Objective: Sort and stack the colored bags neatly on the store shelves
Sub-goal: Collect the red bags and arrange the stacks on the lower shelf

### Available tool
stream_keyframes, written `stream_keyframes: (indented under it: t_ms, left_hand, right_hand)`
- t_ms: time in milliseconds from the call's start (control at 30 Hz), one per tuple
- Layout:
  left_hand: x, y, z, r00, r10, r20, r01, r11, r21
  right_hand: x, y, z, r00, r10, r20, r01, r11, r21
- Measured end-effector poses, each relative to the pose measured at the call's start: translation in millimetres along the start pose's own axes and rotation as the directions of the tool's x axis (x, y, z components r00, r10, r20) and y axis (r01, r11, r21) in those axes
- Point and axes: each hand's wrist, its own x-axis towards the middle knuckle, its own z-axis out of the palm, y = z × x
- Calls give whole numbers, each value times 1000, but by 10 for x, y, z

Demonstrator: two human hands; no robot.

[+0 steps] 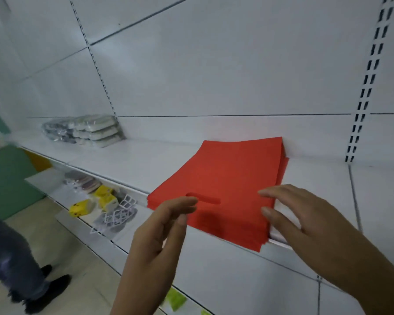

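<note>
— What is on the white shelf (pixel 127 160)?

— A flat pile of red bags (pixel 223 187). It lies on the top of the shelf, and its far corner touches the white back wall (pixel 214 64). Its near corner sticks out a little over the front edge of the shelf. The top bag has a long handle slot (pixel 204 197) cut in it.

— Where are the hands?

— Both are held just in front of the pile. The left hand (pixel 159 242) is at the near left side, by the slot. Its fingers (pixel 180 205) are straight and close together, and they hold nothing. The right hand (pixel 305 219) is at the right side of the pile. Its fingers (pixel 273 193) are spread apart and reach over the edge of the red bags. I cannot tell if they touch the pile.

— What else is there?

— Far to the left on the same shelf sit clear packs (pixel 87 130) of gray and pale things, piled up by the wall. On the lower shelf (pixel 96 233) lie yellow packs (pixel 96 201) and more things in clear wrap. Something light green (pixel 175 298) shows lower down. Another person stands at the left, with dark shoes (pixel 43 289) on the floor (pixel 55 228).
</note>
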Motion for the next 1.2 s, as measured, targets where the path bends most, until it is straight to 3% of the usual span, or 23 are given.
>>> stream_keyframes:
  t_ms: [233,333,467,567,733,800,867,967,1067,1200]
  left_hand:
    - [874,-509,-211,998,-57,37,44,960,276]
    - [1221,-714,-311,985,-94,142,34,924,381]
    - [1460,-949,-269,886,-160,436,-139,805,577]
    - [1538,-989,-180,803,-189,566,-261,742,618]
    - [1563,-974,-61,693,-68,717,-451,736,505]
    - [1574,-975,-70,649,-33,760,-464,774,430]
    - [1607,-987,-137,655,-52,754,-406,817,409]
    - [1674,-1045,-273,693,-176,699,-378,737,560]
    - [1704,-1016,-295,680,-273,680,-353,691,630]
    - [1621,-1030,-144,702,-161,694,-403,713,573]
  right_hand:
    - [227,40,163,988,85,125,-77,995,-66]
    - [319,27,160,981,171,88,-167,985,-45]
    - [476,49,225,946,300,-124,-319,931,-178]
    - [526,85,251,849,446,-283,-498,855,-147]
    - [543,113,195,740,612,-278,-646,762,-40]
    - [509,74,173,721,634,-281,-658,753,12]
    - [454,2,145,709,656,-257,-659,747,89]
    - [392,-86,146,712,681,-172,-676,731,96]
    - [385,-104,167,687,700,-195,-691,712,122]
    - [439,-19,116,657,710,-253,-715,693,87]
